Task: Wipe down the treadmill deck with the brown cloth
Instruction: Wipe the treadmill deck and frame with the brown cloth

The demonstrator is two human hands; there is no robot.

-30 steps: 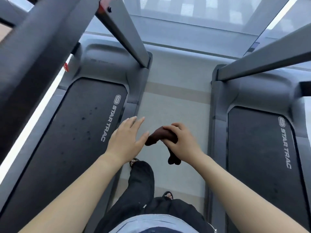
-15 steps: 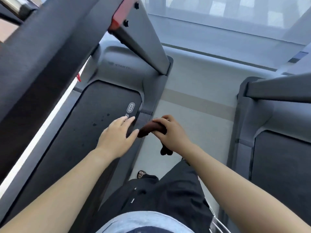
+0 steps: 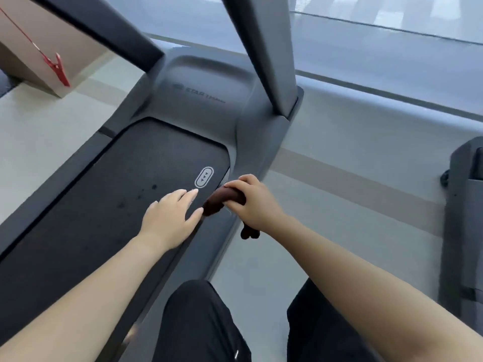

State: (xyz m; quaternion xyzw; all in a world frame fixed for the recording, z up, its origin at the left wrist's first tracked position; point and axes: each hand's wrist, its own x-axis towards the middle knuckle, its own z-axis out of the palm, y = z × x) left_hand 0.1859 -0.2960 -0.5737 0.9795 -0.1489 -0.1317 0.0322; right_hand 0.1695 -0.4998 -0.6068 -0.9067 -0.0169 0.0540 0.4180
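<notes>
The treadmill deck (image 3: 109, 205) is a dark belt with a few dark spots and an oval logo, running from lower left toward the grey motor cover. My right hand (image 3: 254, 202) is shut on the bunched brown cloth (image 3: 224, 201), held over the deck's grey right side rail; a cloth end hangs below my wrist. My left hand (image 3: 170, 218) hovers flat over the belt's right edge, fingers apart, holding nothing, its thumb close to the cloth.
Two grey uprights (image 3: 264, 50) rise from the treadmill's front. A second treadmill (image 3: 462, 205) stands at the right across a strip of pale floor. A red safety clip (image 3: 56, 67) hangs at upper left. My dark trouser legs fill the bottom.
Both hands and the cloth have moved left, from over the floor gap onto the left treadmill's right edge. The view has swung left and lower toward that treadmill.
</notes>
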